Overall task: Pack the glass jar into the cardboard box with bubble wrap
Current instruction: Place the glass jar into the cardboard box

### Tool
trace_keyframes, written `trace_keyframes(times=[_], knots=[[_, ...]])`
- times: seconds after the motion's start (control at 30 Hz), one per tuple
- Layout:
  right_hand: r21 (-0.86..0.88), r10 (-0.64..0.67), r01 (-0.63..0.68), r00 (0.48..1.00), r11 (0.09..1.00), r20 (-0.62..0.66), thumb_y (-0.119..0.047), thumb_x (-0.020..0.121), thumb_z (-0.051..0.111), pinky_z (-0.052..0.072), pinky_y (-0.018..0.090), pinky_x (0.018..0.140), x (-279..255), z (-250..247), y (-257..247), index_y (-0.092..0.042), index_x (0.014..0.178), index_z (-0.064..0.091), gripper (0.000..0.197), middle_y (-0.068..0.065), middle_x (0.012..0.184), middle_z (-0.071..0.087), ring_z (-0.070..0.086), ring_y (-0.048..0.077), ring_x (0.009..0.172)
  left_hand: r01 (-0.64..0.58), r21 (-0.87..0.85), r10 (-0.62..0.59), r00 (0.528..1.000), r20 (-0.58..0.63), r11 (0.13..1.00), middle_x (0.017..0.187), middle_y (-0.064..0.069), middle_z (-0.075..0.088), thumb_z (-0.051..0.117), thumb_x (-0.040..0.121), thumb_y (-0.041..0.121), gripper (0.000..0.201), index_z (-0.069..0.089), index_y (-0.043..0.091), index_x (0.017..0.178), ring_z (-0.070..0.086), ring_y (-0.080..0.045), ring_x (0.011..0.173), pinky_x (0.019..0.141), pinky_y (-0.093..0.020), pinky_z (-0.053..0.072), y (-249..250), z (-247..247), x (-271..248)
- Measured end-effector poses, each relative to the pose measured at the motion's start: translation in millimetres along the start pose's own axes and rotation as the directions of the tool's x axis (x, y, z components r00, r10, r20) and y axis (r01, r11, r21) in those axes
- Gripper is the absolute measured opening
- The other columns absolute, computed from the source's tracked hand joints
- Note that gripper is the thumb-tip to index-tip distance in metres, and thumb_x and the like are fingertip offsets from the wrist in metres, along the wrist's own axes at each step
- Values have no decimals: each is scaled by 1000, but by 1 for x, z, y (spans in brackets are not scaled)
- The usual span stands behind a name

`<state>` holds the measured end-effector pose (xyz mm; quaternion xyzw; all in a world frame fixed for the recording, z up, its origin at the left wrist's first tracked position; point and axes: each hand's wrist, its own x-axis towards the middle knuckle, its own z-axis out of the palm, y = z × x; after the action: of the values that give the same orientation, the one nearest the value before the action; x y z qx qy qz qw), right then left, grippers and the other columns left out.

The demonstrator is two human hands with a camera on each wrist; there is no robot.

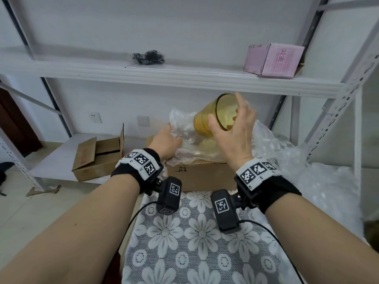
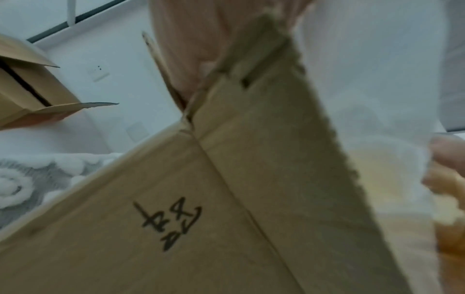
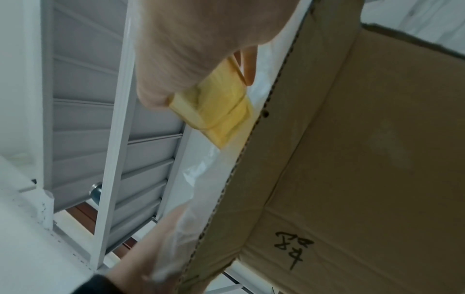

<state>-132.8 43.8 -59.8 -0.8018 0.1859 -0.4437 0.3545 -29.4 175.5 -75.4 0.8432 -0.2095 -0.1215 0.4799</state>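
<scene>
My right hand grips a tilted amber glass jar in the air above the open cardboard box; its open mouth faces up and towards me. The right wrist view shows the jar under my palm, next to the box's flap. Clear bubble wrap lies crumpled in the box's opening. My left hand holds the wrap at its left side, fingers buried in the sheet. The left wrist view shows the box wall with black handwriting and the wrap beyond it.
The box stands on a lace flower-patterned cloth. A second open cardboard box sits on the low shelf to the left. More bubble wrap is heaped at the right. The shelf above carries a pink box and a black bundle.
</scene>
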Motion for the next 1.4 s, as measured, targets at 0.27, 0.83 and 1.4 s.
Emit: trace_keyframes(times=[0.27,0.83,1.4], knots=[[-293,58,24,961,956,269,-58,80,55,37,34,93,-3,9,5,-33,146,21,78,10,127,33,38,27,119,20,324,-58,992,110,946,80,-2,53,48,95,9,11,54,9,104,53,-20,73,62,-26,45,18,-6,1],[-76,50,-36,980,996,191,-49,72,66,38,26,91,-2,-1,11,-32,136,37,72,2,122,41,45,12,106,85,201,-130,966,224,976,97,-16,61,34,98,3,26,56,1,110,53,-19,67,60,-29,46,17,-3,3],[-449,382,-108,719,887,581,-44,70,76,28,48,113,7,47,26,-25,146,18,98,13,146,22,27,34,136,51,311,-54,999,2,949,137,-13,50,60,88,3,58,36,11,140,52,-28,122,100,-35,46,-2,2,23]])
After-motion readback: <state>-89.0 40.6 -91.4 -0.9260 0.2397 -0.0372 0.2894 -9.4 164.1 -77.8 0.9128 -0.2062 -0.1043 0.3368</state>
